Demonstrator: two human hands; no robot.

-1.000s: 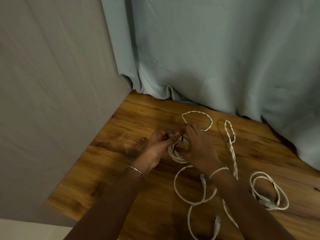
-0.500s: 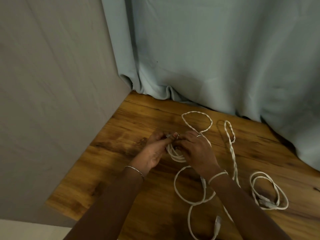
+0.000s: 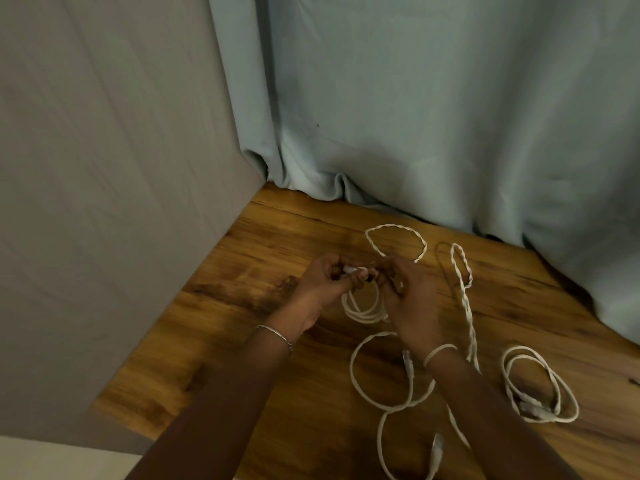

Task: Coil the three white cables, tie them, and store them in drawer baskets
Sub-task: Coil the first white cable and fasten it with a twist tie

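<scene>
Our left hand (image 3: pixel 323 282) and right hand (image 3: pixel 410 299) both grip the coiled cable (image 3: pixel 363 311), fingers curled, over the wooden table (image 3: pixel 263 306).

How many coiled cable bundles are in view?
2. The held coil sits between left hand and right hand; the second coil lies at right on the table.

both hands (image 3: pixel 363 289) pinch a coiled white cable (image 3: pixel 363 311) on the table (image 3: pixel 242 306).
</scene>
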